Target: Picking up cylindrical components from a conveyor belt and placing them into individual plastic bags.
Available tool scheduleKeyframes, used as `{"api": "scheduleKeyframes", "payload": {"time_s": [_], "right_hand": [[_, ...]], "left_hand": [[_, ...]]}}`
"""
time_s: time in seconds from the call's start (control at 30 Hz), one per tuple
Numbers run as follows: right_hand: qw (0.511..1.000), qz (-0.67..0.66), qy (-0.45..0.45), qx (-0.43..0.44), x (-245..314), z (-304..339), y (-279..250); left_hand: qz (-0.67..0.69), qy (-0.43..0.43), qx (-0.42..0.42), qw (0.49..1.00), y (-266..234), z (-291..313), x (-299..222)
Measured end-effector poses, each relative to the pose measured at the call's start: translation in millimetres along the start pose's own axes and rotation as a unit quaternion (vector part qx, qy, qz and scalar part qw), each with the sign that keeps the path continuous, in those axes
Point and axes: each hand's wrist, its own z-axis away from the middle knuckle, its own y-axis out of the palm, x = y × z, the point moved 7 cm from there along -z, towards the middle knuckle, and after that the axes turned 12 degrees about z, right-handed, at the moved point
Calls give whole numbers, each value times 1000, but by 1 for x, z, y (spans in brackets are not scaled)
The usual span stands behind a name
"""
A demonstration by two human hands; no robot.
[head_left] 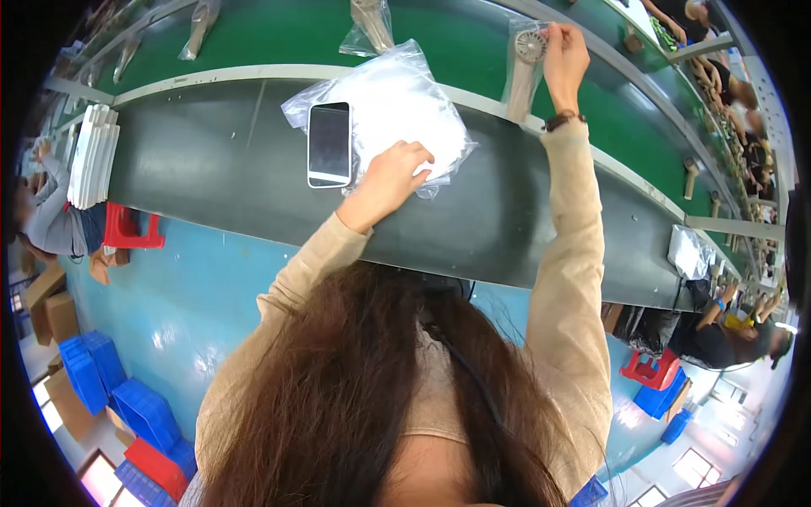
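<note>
Phone [329,144] lies flat at 9 o'clock of the bag stack [397,110]. Left hand [390,179] rests on the stack, fingers curled, pinching nothing visible. Right hand [564,61], at 2 o'clock, grips a bagged handheld fan [525,68] above the green belt [279,38]. Judged: bagging complete, placement on the belt remains.

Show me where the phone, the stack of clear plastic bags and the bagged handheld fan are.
phone [329,144], head view, middle of its dark screen.
stack of clear plastic bags [405,106], head view, bare upper part of the top bag.
bagged handheld fan [529,46], head view, round fan head inside the bag.
</note>
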Motion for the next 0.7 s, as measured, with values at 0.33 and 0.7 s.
{"api": "scheduleKeyframes", "payload": {"time_s": [0.33, 0.7], "right_hand": [[991, 87, 97, 40, -119, -46, 67], [986, -76, 64, 132, 10, 79, -18]], "left_hand": [[-38, 39, -147, 988, 2, 7, 1], [33, -34, -214, 976, -8, 5, 22]]}}
